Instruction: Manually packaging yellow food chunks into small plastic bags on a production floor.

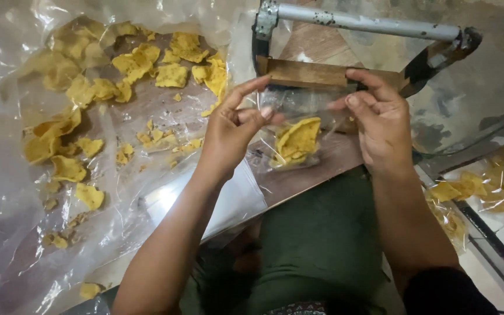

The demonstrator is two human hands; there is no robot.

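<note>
A small clear plastic bag (298, 125) holding yellow chips (296, 140) hangs between my two hands in the middle of the view. My left hand (231, 128) pinches its left upper edge with thumb and fingers. My right hand (377, 119) grips its right upper edge. The bag's open top lies against the wooden bar (307, 73) of a sealer with a grey metal arm (368, 23) above it.
A large clear plastic sheet (7, 175) covers the table at left, strewn with several loose yellow chips (138, 64). A stack of empty clear bags (228, 198) lies near the table edge. Filled chip bags (468, 192) lie at lower right. My green trousers (322, 239) show below.
</note>
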